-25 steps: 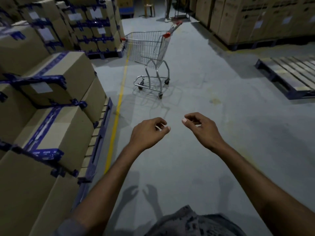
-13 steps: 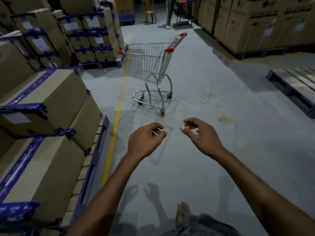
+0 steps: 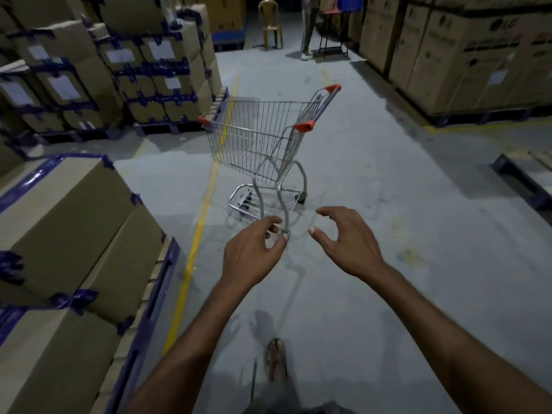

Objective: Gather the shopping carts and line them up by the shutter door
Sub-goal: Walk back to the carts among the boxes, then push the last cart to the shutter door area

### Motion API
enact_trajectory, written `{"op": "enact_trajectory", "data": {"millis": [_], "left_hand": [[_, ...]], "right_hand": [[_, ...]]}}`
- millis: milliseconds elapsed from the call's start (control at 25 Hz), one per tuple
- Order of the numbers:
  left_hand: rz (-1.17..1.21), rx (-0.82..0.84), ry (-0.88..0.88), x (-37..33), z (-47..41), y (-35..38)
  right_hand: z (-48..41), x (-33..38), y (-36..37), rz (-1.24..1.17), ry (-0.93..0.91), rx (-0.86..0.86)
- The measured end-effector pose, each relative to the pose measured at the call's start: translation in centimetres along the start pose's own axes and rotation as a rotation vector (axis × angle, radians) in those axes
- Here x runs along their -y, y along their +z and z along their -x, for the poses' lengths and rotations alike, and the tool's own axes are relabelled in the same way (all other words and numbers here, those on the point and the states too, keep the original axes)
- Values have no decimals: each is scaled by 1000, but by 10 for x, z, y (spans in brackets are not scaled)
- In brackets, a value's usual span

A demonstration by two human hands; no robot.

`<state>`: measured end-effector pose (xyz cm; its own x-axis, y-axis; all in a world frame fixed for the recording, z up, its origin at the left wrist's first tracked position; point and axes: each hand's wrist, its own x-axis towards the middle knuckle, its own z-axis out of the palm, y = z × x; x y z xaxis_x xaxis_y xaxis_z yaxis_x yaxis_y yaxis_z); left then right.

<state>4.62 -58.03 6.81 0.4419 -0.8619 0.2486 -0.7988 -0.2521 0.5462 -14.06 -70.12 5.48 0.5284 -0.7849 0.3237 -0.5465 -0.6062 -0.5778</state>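
One silver wire shopping cart [image 3: 260, 138] with red corner caps and a red-tipped handle stands on the grey floor just ahead, its handle to the upper right. My left hand [image 3: 254, 255] is stretched forward below the cart's lower frame, fingers loosely curled, holding nothing. My right hand [image 3: 348, 240] is raised beside it, fingers spread and bent, also holding nothing. Both hands are short of the handle. No shutter door is in view.
Taped cardboard boxes [image 3: 68, 222] on pallets line the left, along a yellow floor line [image 3: 203, 216]. Large cartons [image 3: 466, 52] stand at the right back. A wooden pallet [image 3: 525, 180] lies at right. A chair [image 3: 270, 23], a table and a standing person [image 3: 307, 28] are at the far end.
I have walked toward the cart, which now looks larger and closer. Both hands stayed out in front; the right hand's fingers have spread wider.
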Motion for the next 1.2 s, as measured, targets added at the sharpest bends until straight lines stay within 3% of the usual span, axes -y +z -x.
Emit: {"op": "enact_trajectory", "data": {"millis": [360,600,800,960,1080,1200], "left_hand": [[19,64,146,38,-266,59],[48,145,203,36,-395,101],[-7,107,236,30,-492,165],[-100,147,159,21,-567,224],[-193,240,78,14,-598,253],[-250,184,48,16,-605,263]], "right_hand": [[-240,-71,41,163,-1,-46],[-358,-127,53,210,47,-22],[-460,-198,73,242,0,96],[-540,-253,89,285,-90,245],[-588,-285,96,360,-164,386],[-615,-307,104,440,-252,491]]}}
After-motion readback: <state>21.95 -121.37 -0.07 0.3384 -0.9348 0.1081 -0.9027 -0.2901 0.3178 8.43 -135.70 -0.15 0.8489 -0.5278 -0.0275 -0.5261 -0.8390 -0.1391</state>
